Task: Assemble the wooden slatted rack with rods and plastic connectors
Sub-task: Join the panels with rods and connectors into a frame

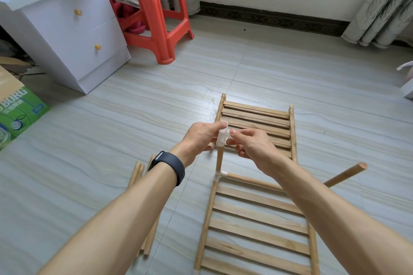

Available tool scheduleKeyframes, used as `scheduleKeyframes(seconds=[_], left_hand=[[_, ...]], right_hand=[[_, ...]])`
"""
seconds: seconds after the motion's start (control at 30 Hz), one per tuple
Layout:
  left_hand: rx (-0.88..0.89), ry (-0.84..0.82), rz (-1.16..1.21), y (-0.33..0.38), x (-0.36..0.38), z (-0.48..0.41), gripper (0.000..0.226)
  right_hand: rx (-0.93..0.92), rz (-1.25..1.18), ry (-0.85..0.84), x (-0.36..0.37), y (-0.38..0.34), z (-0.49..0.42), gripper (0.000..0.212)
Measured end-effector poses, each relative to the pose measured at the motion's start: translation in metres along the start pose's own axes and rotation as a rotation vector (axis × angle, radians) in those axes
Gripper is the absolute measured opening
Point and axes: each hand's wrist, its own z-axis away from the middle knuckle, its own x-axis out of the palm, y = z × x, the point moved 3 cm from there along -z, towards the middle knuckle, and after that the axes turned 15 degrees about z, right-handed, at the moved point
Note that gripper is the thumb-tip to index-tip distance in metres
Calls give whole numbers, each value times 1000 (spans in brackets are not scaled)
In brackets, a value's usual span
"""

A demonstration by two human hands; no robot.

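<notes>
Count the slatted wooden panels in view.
2. The far panel lies on the floor farther from the camera; the near panel lies closer, partly hidden by an arm and cut off by the frame's bottom edge.

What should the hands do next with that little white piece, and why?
Probably press the white connector down onto the rod. Both the left hand and right hand pinch it at the rod's top end, and that rod already stands in the lower connector of the slatted panel.

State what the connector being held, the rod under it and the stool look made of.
Connector: likely plastic, milky and translucent. Rod: bare wood, pale with visible grain, matte. Stool: likely moulded plastic, uniform glossy orange-red.
</notes>
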Motion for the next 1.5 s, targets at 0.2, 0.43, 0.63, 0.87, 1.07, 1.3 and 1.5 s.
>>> scheduleKeyframes(seconds=[0.2,0.43,0.63,0.87,1.07,1.3,1.5], left_hand=[[-27,-52,58,-2,-6,-3,35],[48,-15,-11,-16,-9,-5,40],[86,28,-82,-26,-7,-12,49],[85,74,-108,-29,-4,-21,55],[90,81,-122,-34,-4,-21,56],[55,109,-145,-27,0,-12,47],[48,61,-258,-3,9,8,44]], right_hand=[[-13,4,-24,1,6,2,25],[-56,137,2,0,6,-3,23],[-27,67,-15,-2,15,-5,23],[0,31,-13,-3,20,-12,25],[-8,-3,-40,-3,25,-9,25],[5,111,-6,-3,19,-3,26],[-70,449,102,-28,15,25,30]])
